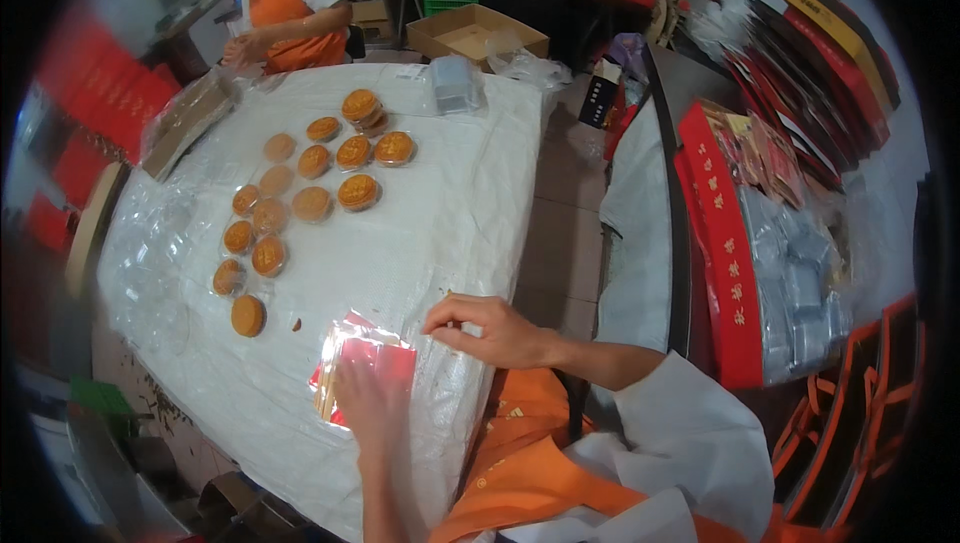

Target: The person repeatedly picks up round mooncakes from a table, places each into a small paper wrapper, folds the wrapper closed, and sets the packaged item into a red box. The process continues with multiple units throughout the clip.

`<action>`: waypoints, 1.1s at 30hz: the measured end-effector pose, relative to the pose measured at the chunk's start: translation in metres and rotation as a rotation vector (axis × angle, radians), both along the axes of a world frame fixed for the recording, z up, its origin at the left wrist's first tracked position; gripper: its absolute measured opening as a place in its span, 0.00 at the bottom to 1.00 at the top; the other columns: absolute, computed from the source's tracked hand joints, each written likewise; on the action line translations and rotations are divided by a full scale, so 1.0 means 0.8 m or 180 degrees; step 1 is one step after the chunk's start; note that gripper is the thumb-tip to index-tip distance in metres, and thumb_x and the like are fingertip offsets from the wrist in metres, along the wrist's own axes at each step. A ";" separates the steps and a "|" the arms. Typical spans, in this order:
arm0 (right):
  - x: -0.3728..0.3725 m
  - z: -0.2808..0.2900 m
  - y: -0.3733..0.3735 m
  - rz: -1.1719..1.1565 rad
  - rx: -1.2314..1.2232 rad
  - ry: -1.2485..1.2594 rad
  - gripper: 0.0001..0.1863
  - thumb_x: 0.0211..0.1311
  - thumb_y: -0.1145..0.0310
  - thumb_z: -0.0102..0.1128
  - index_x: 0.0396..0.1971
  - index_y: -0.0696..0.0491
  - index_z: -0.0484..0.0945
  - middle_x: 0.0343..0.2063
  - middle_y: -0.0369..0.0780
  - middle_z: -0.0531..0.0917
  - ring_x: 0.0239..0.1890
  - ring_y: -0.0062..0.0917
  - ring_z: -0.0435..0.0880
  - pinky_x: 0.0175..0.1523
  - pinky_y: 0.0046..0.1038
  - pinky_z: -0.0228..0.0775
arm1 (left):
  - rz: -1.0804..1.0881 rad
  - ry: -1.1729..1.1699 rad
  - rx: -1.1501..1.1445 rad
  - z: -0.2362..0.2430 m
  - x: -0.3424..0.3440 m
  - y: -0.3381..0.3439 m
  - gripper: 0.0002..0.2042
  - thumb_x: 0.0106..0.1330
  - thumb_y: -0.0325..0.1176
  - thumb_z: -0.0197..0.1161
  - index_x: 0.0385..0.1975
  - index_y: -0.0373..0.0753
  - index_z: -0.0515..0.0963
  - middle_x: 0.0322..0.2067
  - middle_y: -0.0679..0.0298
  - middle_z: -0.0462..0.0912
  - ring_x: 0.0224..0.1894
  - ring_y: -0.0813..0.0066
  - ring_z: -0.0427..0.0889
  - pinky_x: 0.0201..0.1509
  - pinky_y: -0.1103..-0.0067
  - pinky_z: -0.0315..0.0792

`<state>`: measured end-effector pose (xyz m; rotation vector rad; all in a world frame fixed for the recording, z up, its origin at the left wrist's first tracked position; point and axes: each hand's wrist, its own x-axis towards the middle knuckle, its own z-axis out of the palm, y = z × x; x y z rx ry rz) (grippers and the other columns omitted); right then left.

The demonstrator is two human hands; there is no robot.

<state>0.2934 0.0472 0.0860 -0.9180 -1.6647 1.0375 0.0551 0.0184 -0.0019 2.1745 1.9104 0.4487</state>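
Observation:
A small pile of red and clear plastic packets [392, 365] lies near the front of the white-covered table [450, 203]. Over its left part is my left hand [362, 405], its fingers smeared by motion; whether they grip a packet is unclear. My right hand [490, 331] hovers just right of the pile with fingers curled in toward the thumb. Anything pinched there is too small to make out. Beyond my left hand, several round golden mooncakes [357, 193] are spread out, some in clear trays. The nearest mooncake [248, 315] sits up and left of the packets.
Clear plastic trays [150, 273] heap along the table's left edge. A clear container [454, 85] stands at the far edge. To my right, a red box [722, 273] holds silvery packs. Across the table sits a person in an orange apron [283, 13]; an open cardboard box [475, 35] is behind.

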 end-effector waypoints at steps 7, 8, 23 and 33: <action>0.122 -0.054 0.134 -0.0862 -0.0249 -0.0631 0.10 0.66 0.66 0.55 0.41 0.55 0.79 0.35 0.36 0.83 0.35 0.17 0.78 0.43 0.22 0.71 | -0.0117 0.0314 0.0498 -0.064 -0.009 0.014 0.26 0.59 0.38 0.59 0.56 0.32 0.68 0.59 0.47 0.67 0.64 0.48 0.62 0.67 0.55 0.53; 0.145 -0.059 0.176 -0.1044 -0.0170 -0.0643 0.10 0.66 0.65 0.55 0.42 0.54 0.79 0.34 0.35 0.83 0.34 0.16 0.77 0.42 0.22 0.71 | -0.0177 0.0374 0.0588 -0.065 -0.010 0.015 0.24 0.59 0.37 0.59 0.54 0.31 0.70 0.58 0.48 0.69 0.63 0.48 0.63 0.67 0.56 0.54; 0.420 -0.220 0.761 -0.2784 -0.0642 -0.2359 0.20 0.59 0.59 0.54 0.47 0.55 0.79 0.45 0.48 0.82 0.46 0.39 0.81 0.50 0.36 0.71 | 0.1164 -0.1502 -0.0162 -0.104 -0.027 -0.019 0.18 0.64 0.29 0.51 0.53 0.31 0.71 0.59 0.51 0.66 0.63 0.55 0.63 0.66 0.65 0.58; 0.455 -0.197 0.765 -0.2827 -0.0481 -0.2845 0.17 0.55 0.60 0.59 0.39 0.58 0.81 0.38 0.44 0.83 0.41 0.34 0.80 0.45 0.35 0.70 | 0.1804 -0.1983 -0.0638 -0.108 -0.030 -0.054 0.19 0.66 0.32 0.47 0.55 0.33 0.72 0.63 0.59 0.61 0.65 0.67 0.60 0.68 0.73 0.56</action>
